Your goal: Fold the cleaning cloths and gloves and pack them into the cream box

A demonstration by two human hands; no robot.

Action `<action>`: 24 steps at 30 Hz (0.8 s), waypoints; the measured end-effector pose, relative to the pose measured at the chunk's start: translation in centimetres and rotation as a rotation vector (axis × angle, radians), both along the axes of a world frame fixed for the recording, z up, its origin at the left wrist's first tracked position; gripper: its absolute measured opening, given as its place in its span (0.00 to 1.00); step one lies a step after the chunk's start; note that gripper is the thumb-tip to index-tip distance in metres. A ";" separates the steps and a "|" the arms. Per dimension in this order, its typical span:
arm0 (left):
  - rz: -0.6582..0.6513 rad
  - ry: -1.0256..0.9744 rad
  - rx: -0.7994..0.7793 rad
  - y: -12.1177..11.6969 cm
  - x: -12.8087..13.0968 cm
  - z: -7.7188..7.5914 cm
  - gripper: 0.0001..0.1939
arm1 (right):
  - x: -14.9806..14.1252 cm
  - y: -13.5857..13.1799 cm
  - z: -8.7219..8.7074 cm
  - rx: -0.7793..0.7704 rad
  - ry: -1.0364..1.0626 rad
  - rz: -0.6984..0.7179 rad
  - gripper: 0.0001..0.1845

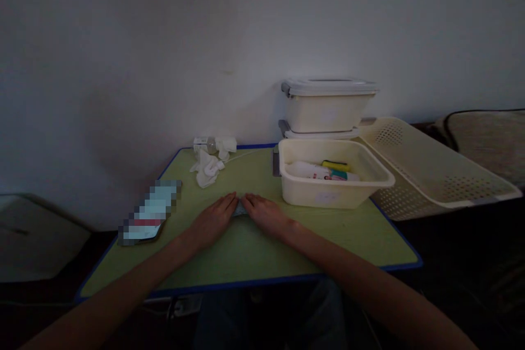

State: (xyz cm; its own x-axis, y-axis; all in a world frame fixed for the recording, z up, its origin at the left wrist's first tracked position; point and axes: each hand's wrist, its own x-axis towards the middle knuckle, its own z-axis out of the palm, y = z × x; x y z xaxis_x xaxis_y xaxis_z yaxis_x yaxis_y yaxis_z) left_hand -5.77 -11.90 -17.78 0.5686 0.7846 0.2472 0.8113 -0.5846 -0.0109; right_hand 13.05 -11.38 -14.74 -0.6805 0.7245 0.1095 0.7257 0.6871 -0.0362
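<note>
My left hand (pixel 215 221) and my right hand (pixel 266 214) come together over the middle of the table, fingers stretched out and pointing toward each other. Between and under the fingers lies a small flat greyish thing (pixel 241 209). Most of it is covered, so its kind does not show. Both palms face down, and the fingertips rest on or against this thing. Neither hand is wrapped around anything.
The green table (pixel 262 251) has a blue edge. An open cream bin (pixel 320 197) holds a white bottle (pixel 305 169) and a yellow item (pixel 336 165). Lidded boxes (pixel 328 109), a perforated basket (pixel 435 169), a phone (pixel 151 213), crumpled tissue (pixel 205 168) and a clear bottle (pixel 211 145) surround the hands.
</note>
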 end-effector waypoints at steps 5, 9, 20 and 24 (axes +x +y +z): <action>-0.033 -0.009 0.035 0.3 -0.1 2.4 0.22 | 1.3 -1.1 2.6 0.009 -0.061 0.004 0.16; -0.092 -0.203 0.037 0.4 0.5 7.1 0.17 | 3.5 -2.7 6.3 0.045 -0.055 0.029 0.18; -0.063 -0.684 -0.226 4.2 8.4 19.3 0.15 | 12.6 -0.3 15.4 0.070 0.666 -0.349 0.11; -0.141 -0.607 -0.327 7.9 11.5 19.0 0.16 | 15.8 2.4 14.7 -0.081 0.695 -0.498 0.16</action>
State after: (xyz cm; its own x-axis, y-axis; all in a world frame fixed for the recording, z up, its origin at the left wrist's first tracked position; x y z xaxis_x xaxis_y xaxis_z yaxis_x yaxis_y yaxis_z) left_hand 5.70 -4.05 1.20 0.5066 0.8017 0.3173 0.5349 -0.5809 0.6136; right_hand 28.80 -9.02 -0.03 -0.0789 0.9444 0.3191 0.7370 0.2708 -0.6193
